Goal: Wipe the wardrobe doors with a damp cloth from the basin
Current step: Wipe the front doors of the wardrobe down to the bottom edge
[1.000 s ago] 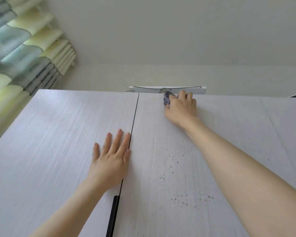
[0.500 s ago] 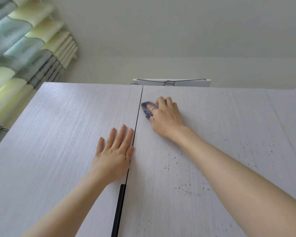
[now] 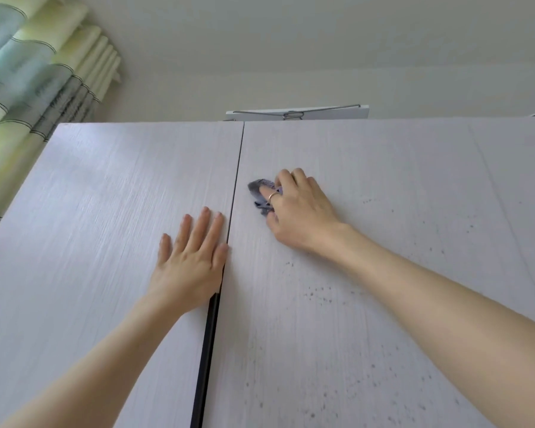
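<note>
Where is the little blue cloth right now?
In the head view, the cloth is under the right hand, pressed on the right wardrobe door beside the gap between the doors, above the left hand.

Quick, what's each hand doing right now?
Left hand: open, flat on the left wardrobe door.
Right hand: gripping the cloth, pressing it on the right wardrobe door.

Bare forearms, no sleeves; 1 thin ring (image 3: 271, 196) on right hand (image 3: 300, 211)
</note>
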A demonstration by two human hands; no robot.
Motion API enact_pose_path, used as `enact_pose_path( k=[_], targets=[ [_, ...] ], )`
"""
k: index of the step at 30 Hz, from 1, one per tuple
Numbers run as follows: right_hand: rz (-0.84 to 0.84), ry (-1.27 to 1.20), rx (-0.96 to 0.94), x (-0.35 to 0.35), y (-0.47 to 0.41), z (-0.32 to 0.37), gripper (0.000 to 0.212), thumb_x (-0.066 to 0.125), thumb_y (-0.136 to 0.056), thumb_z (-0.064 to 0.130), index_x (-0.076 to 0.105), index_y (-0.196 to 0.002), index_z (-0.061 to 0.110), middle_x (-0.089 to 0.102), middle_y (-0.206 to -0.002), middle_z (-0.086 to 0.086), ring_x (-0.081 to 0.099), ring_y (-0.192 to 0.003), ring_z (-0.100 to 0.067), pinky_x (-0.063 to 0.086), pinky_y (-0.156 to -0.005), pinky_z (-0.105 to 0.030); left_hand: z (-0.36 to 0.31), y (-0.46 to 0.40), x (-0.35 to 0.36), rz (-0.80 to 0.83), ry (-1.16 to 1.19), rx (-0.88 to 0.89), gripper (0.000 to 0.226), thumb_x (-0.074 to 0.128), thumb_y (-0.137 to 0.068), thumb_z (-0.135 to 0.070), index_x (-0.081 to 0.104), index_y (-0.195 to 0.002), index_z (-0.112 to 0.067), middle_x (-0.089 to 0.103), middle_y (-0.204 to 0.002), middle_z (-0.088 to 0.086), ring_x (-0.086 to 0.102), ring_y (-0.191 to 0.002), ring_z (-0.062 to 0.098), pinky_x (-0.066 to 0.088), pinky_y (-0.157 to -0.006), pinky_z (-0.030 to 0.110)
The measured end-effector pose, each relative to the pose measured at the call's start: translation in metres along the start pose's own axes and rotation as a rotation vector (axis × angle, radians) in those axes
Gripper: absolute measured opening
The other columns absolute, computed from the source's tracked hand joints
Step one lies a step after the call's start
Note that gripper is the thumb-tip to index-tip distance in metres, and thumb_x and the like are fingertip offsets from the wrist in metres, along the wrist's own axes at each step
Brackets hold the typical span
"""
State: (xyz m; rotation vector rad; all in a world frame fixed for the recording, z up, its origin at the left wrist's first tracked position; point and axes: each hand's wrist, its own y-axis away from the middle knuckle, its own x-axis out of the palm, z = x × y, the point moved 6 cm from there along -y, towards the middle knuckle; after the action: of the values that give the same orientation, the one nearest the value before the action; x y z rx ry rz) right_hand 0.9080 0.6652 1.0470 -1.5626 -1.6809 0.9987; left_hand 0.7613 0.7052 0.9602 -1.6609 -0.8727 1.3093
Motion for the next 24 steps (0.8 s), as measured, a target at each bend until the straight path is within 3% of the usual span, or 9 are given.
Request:
enact_pose_path(
  k=[3, 5, 10, 12, 14, 16, 18, 20, 24],
  targets=[
    [-0.032, -0.035, -0.268, 0.000, 0.048, 0.033, 0.044, 0.042, -0.088, 0.028, 0.050, -0.128, 0.011, 0.048, -0.120, -0.009, 0.040, -0.106, -0.029, 0.032, -0.084, -0.036, -0.002, 0.000, 0.002, 0.006, 0.031, -0.019, 0.059, -0.002, -0.090, -0.044, -0.023, -0.144, -0.034, -0.028, -0.153, -0.012, -0.022, -0.142, 0.017, -0.006, -0.114, 0.047],
    [0.003, -0.017, -0.295, -0.005, 0.046, 0.018, 0.042, 0.042, -0.091, 0.029, 0.047, -0.129, 0.013, 0.046, -0.122, -0.009, 0.039, -0.109, -0.028, 0.033, -0.086, -0.036, -0.002, 0.002, 0.004, 0.005, 0.054, -0.037, 0.058, 0.002, -0.093, -0.044, -0.021, -0.145, -0.035, -0.027, -0.153, -0.011, -0.023, -0.142, 0.017, -0.008, -0.114, 0.047],
    [0.040, 0.084, 0.257, -0.020, 0.009, -0.088, 0.039, 0.043, -0.093, 0.023, 0.046, -0.131, 0.014, 0.039, -0.127, -0.011, 0.032, -0.118, -0.031, 0.031, -0.096, -0.038, -0.002, 0.007, 0.010, -0.017, 0.061, -0.048, 0.057, 0.004, -0.095, -0.045, -0.022, -0.145, -0.036, -0.028, -0.153, -0.011, -0.026, -0.141, 0.016, -0.011, -0.114, 0.046],
    [0.002, 0.059, 0.310, -0.019, 0.014, -0.086, 0.038, 0.044, -0.093, 0.023, 0.046, -0.130, 0.012, 0.039, -0.126, -0.013, 0.033, -0.117, -0.032, 0.031, -0.095, -0.038, -0.002, 0.007, 0.009, -0.025, 0.052, -0.048, 0.057, 0.003, -0.094, -0.045, -0.022, -0.145, -0.035, -0.028, -0.153, -0.011, -0.026, -0.141, 0.016, -0.011, -0.114, 0.046],
    [-0.039, 0.018, 0.116, -0.012, 0.029, -0.051, 0.037, 0.046, -0.092, 0.024, 0.049, -0.127, 0.011, 0.043, -0.121, -0.015, 0.037, -0.111, -0.032, 0.033, -0.090, -0.038, -0.001, 0.006, 0.009, -0.025, 0.048, -0.062, 0.056, 0.002, -0.095, -0.045, -0.022, -0.144, -0.036, -0.028, -0.153, -0.010, -0.026, -0.141, 0.016, -0.011, -0.114, 0.046],
    [-0.076, -0.043, -0.229, -0.010, 0.063, -0.004, 0.034, 0.059, -0.085, 0.020, 0.059, -0.118, 0.008, 0.055, -0.108, -0.017, 0.049, -0.098, -0.033, 0.041, -0.079, -0.038, -0.002, 0.007, 0.010, -0.031, 0.051, -0.080, 0.056, 0.003, -0.095, -0.045, -0.020, -0.145, -0.037, -0.027, -0.153, -0.011, -0.025, -0.141, 0.016, -0.010, -0.114, 0.047],
    [-0.064, -0.046, -0.370, -0.015, 0.078, -0.002, 0.033, 0.067, -0.078, 0.014, 0.066, -0.109, 0.004, 0.060, -0.099, -0.016, 0.055, -0.090, -0.034, 0.045, -0.070, -0.038, -0.004, 0.006, 0.009, -0.044, 0.072, -0.102, 0.055, 0.005, -0.096, -0.044, -0.017, -0.146, -0.037, -0.024, -0.154, -0.011, -0.023, -0.142, 0.016, -0.010, -0.114, 0.047],
    [-0.056, 0.020, -0.222, -0.020, 0.064, -0.039, 0.036, 0.060, -0.086, 0.018, 0.060, -0.119, 0.007, 0.056, -0.111, -0.015, 0.049, -0.101, -0.034, 0.041, -0.079, -0.040, -0.005, 0.007, 0.010, -0.038, 0.083, -0.120, 0.054, 0.006, -0.097, -0.043, -0.016, -0.146, -0.038, -0.023, -0.155, -0.011, -0.023, -0.142, 0.016, -0.011, -0.114, 0.047],
    [-0.038, 0.139, 0.275, -0.030, 0.040, -0.132, 0.041, 0.048, -0.093, 0.019, 0.047, -0.133, 0.009, 0.041, -0.125, -0.014, 0.035, -0.115, -0.033, 0.032, -0.093, -0.039, -0.004, 0.009, 0.013, -0.049, 0.085, -0.122, 0.054, 0.004, -0.096, -0.045, -0.017, -0.145, -0.039, -0.023, -0.155, -0.011, -0.023, -0.142, 0.015, -0.010, -0.114, 0.047]
  ],
)
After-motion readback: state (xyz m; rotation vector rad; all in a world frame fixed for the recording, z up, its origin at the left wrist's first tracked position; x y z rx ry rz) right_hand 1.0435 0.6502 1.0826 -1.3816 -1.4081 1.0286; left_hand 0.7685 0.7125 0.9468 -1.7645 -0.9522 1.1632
